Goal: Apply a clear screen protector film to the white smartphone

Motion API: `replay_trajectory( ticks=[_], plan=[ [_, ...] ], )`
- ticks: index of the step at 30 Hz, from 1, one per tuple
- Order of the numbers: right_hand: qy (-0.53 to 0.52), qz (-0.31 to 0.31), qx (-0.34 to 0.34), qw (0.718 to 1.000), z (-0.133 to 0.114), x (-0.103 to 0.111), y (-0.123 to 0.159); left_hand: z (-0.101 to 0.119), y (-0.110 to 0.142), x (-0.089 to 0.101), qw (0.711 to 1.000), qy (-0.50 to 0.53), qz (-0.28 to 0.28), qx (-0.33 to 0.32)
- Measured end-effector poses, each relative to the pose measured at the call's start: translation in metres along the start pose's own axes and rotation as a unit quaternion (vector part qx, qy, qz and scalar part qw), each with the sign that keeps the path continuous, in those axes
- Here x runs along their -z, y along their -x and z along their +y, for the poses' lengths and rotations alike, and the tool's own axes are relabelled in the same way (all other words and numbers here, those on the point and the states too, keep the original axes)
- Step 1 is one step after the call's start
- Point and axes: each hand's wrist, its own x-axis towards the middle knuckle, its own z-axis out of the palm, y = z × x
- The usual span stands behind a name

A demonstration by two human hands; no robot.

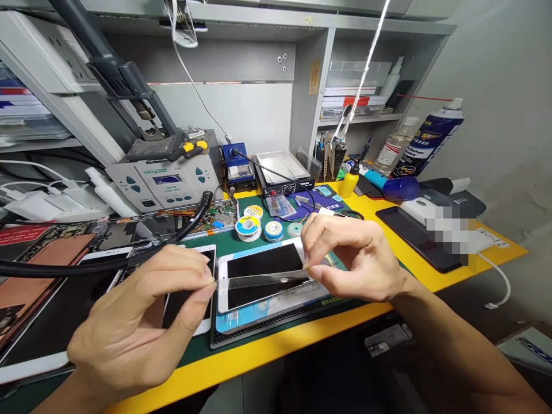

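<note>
My left hand [138, 310] and my right hand [356, 259] pinch opposite ends of a clear plastic strip [263, 280] between thumb and fingers. The strip is stretched across, just above a white smartphone [263, 261] with a black screen, which lies tilted on a blue printed mat [276, 313]. I cannot tell whether the strip touches the phone. A second white smartphone [202, 259] lies partly hidden under my left hand.
A black hose [107, 265] crosses the bench at left, above circuit boards. Solder spools [248, 228] stand behind the phone. Farther back are a hot-air rework station [164, 184], a blue soldering unit [237, 167], and a spray can [426, 138]. The yellow bench edge [276, 345] runs in front.
</note>
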Motion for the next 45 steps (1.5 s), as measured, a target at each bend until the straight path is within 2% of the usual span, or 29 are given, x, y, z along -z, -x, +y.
replay_trajectory(
  ticks=[4,10,13,19,23,28,35,45],
  plan=[
    [0.011,0.010,0.002,1.000,0.001,-0.001,0.001,0.000,-0.001,-0.001,1.000,0.020,-0.013,-0.003],
    [0.011,0.025,-0.019,0.999,-0.001,0.000,0.002,0.002,-0.004,-0.001,1.000,0.015,0.022,-0.014],
    [0.007,0.029,-0.027,0.999,-0.002,0.001,0.003,0.001,-0.003,0.000,1.000,0.001,0.021,-0.018],
    [0.021,0.027,-0.002,0.999,-0.002,0.000,0.002,-0.004,0.003,0.004,0.997,-0.035,0.015,-0.059],
    [0.026,0.025,0.013,0.999,-0.002,0.000,0.002,-0.006,0.008,0.007,0.997,-0.050,0.026,-0.057],
    [0.037,0.026,0.024,0.999,-0.002,-0.001,0.002,-0.008,0.008,0.007,0.996,-0.053,0.011,-0.070],
    [0.034,0.029,0.015,0.999,-0.002,-0.002,0.002,0.000,0.001,0.002,0.999,-0.024,0.009,-0.028],
    [-0.028,0.021,-0.088,0.996,-0.004,-0.001,0.001,0.001,0.003,0.003,0.998,0.043,0.004,0.038]
  ],
)
